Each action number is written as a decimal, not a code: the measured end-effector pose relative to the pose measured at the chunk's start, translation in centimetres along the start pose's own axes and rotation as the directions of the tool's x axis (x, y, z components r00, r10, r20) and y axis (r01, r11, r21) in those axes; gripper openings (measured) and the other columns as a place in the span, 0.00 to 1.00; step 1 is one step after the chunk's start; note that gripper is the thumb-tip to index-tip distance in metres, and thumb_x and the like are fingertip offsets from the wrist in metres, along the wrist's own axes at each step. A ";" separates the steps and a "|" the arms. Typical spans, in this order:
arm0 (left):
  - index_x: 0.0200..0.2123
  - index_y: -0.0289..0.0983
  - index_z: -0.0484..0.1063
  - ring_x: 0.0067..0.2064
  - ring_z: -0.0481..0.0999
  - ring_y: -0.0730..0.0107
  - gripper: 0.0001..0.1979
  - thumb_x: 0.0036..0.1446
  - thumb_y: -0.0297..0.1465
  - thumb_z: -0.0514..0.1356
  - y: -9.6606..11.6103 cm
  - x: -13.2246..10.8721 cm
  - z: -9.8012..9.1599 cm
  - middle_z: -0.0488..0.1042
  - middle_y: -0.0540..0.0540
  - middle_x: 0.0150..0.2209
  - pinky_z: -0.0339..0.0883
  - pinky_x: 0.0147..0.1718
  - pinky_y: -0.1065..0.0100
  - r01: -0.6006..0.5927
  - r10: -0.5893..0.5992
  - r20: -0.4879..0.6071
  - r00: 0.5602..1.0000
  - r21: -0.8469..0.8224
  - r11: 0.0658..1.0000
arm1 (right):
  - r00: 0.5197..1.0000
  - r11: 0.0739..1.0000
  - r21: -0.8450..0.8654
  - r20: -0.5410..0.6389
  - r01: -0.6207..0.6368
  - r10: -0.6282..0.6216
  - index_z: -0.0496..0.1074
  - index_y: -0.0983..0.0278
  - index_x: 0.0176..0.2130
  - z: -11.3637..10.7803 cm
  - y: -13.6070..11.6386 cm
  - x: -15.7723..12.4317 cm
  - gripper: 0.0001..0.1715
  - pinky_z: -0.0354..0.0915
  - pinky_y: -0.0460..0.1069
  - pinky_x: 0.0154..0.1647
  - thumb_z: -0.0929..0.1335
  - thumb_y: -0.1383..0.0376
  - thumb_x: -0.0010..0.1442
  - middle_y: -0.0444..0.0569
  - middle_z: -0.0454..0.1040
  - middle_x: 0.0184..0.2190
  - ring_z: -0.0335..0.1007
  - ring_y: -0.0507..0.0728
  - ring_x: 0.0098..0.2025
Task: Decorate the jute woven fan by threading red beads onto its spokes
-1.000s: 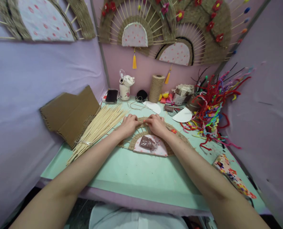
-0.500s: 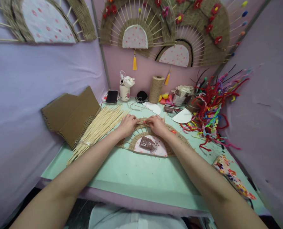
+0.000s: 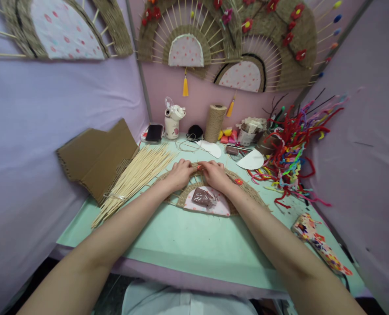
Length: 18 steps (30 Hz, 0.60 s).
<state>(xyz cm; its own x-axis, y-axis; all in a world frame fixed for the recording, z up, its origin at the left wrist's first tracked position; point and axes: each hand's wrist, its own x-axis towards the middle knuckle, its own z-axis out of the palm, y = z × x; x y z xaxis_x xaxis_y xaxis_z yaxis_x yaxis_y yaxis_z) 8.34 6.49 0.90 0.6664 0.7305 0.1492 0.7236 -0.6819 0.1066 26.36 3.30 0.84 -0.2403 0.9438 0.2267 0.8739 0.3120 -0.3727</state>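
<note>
Both hands remain on the fan point(image 3: 247, 189), mid-table, barely shifted: work stays at one spot. Left hand point(image 3: 180, 173) and right hand point(image 3: 216, 173) meet at its far rim, fingers curled narrow, gripping the weave. Count: one fan flat, three wall fans point(image 3: 186, 43), one packet point(image 3: 202, 197), one skewer bundle point(image 3: 137, 171) left, one spool point(image 3: 215, 122), two half-discs point(image 3: 251, 159).

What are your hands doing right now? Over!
Copy: left hand and right hand on top arc of woven fan, grip unclear. Fan flat on table. On its fabric centre, brown packet; skewer bundle beside left hand.
</note>
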 end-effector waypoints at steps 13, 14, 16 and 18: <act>0.37 0.38 0.78 0.49 0.65 0.53 0.10 0.58 0.32 0.57 -0.4 1.8 -0.4 0.72 0.40 0.43 0.60 0.46 0.56 0.113 -0.115 -0.039 0.993 -0.052 0.992 | 0.994 0.997 0.053 -0.088 -0.062 0.066 0.73 0.61 0.47 -0.5 0.8 0.6 0.19 0.52 0.56 0.51 0.61 0.71 0.60 0.50 0.78 0.45 0.66 0.61 0.50; 0.35 0.38 0.78 0.49 0.65 0.53 0.09 0.57 0.32 0.57 -0.3 2.0 -0.4 0.72 0.40 0.42 0.60 0.46 0.56 0.117 -0.119 -0.028 0.993 -0.053 0.992 | 0.994 0.997 0.053 -0.090 -0.063 0.068 0.74 0.61 0.46 -0.5 0.9 0.6 0.18 0.52 0.56 0.51 0.61 0.71 0.60 0.49 0.78 0.45 0.66 0.61 0.49; 0.34 0.38 0.78 0.48 0.66 0.53 0.09 0.57 0.32 0.57 -0.2 2.4 -0.4 0.73 0.40 0.41 0.61 0.45 0.57 0.124 -0.125 -0.012 0.992 -0.064 0.990 | 0.994 0.997 0.051 -0.088 -0.062 0.067 0.75 0.60 0.44 -0.5 1.1 0.6 0.17 0.52 0.56 0.51 0.62 0.71 0.59 0.49 0.79 0.44 0.66 0.61 0.49; 0.33 0.38 0.79 0.48 0.66 0.53 0.09 0.57 0.31 0.57 -0.2 2.7 -0.4 0.73 0.40 0.40 0.61 0.45 0.58 0.126 -0.127 -0.009 0.992 -0.081 0.989 | 0.995 0.997 0.049 -0.086 -0.055 0.059 0.75 0.60 0.43 -0.5 1.3 0.6 0.16 0.53 0.56 0.51 0.62 0.70 0.60 0.48 0.79 0.43 0.66 0.61 0.49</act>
<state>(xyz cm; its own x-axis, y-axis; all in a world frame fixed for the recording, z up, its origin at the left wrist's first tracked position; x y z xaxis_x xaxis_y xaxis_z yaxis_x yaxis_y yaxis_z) 9.91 8.54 1.63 0.5673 0.8109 0.1438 0.7849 -0.5852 0.2034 27.56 4.20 0.99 -0.1506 0.9479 0.2808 0.8644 0.2641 -0.4279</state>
